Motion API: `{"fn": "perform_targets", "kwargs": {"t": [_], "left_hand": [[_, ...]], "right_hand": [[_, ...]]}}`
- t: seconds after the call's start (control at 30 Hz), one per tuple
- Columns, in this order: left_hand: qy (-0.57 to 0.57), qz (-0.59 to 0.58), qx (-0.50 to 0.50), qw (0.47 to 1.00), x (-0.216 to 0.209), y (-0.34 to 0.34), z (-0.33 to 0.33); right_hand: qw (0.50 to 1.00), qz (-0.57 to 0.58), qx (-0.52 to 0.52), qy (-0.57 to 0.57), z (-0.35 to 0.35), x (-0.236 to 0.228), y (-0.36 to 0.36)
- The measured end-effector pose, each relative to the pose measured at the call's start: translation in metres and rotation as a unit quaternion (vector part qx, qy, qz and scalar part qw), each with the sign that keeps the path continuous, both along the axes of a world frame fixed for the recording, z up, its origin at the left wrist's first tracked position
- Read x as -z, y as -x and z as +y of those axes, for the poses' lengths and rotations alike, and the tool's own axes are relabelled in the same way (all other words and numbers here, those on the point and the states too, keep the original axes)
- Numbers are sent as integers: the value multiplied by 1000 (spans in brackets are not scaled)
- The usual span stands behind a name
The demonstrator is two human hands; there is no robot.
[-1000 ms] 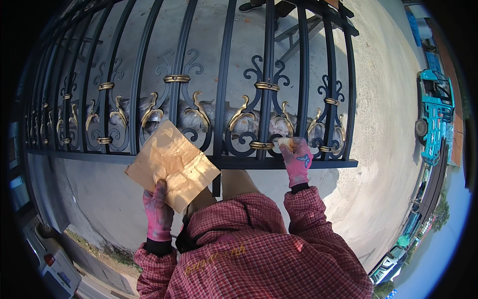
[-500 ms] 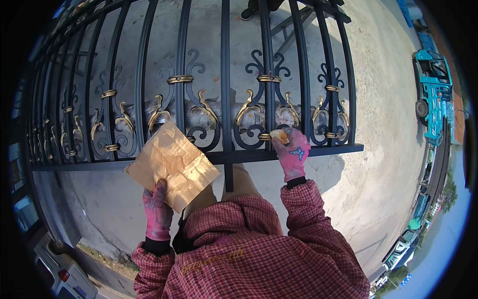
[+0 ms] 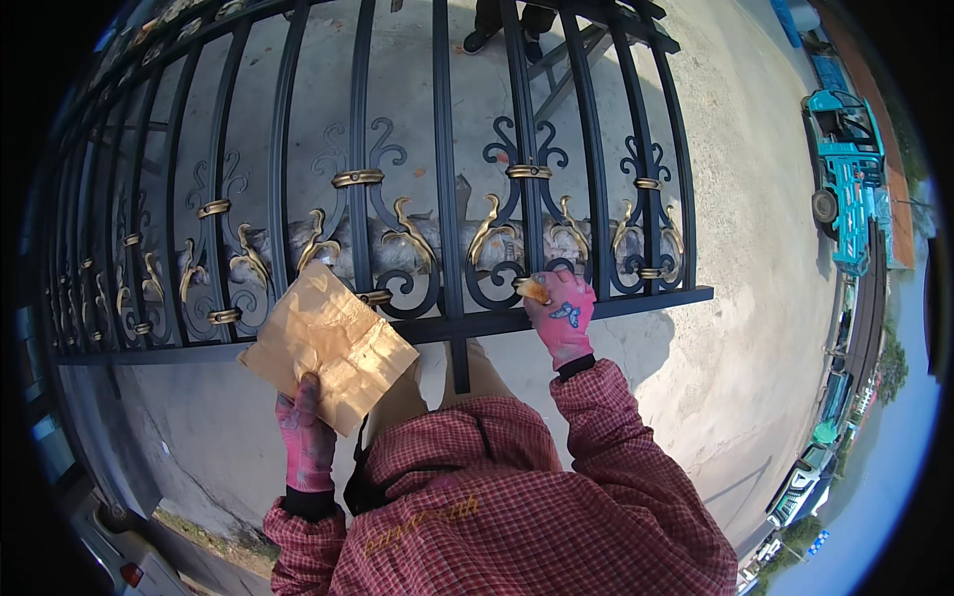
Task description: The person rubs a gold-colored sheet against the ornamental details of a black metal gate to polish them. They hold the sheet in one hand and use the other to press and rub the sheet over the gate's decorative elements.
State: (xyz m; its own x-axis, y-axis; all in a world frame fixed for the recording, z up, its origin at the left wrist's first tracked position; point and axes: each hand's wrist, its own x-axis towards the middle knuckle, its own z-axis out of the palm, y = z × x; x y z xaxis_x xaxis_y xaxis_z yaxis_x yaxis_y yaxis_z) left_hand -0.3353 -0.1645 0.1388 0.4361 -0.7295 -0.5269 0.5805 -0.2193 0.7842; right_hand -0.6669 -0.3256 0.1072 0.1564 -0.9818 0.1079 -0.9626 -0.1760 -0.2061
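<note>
My left hand (image 3: 306, 442), in a stained pink glove, pinches a square of brown cardboard (image 3: 333, 348) between thumb and fingers. Shiny gold paint is smeared over the cardboard, which overlaps the lower rail. My right hand (image 3: 562, 318), in a pink glove with a butterfly print, grips a small pale sponge (image 3: 534, 289) stained orange-brown. The sponge is at the lower scroll of a black metal railing (image 3: 450, 159), where it covers much of a small band; whether it presses on it I cannot tell. Gold leaf shapes (image 3: 489, 230) and a gold collar (image 3: 529, 171) stand out on the scrollwork.
Under the railing lies a wrapped, greyish roll (image 3: 397, 243). A bottom rail (image 3: 636, 307) runs across in front of me, with a short post (image 3: 460, 368) pointing my way. Another person's shoes (image 3: 477, 42) show beyond the bars. A turquoise three-wheeled truck (image 3: 845, 184) stands far right.
My right hand has moved left with the sponge, from beside the lower band onto its place. The left hand still holds the cardboard. The whole view has shifted slightly.
</note>
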Motion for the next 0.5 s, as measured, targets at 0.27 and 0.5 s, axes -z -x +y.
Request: {"fn": "perform_targets", "kwargs": {"t": [0.27, 0.5], "left_hand": [[-3, 4, -16, 1000, -3, 12, -12], [-25, 3, -30, 999, -13, 29, -17]], "right_hand": [[993, -82, 10, 85, -93, -26, 62], [995, 10, -94, -21, -166, -5, 60]]}}
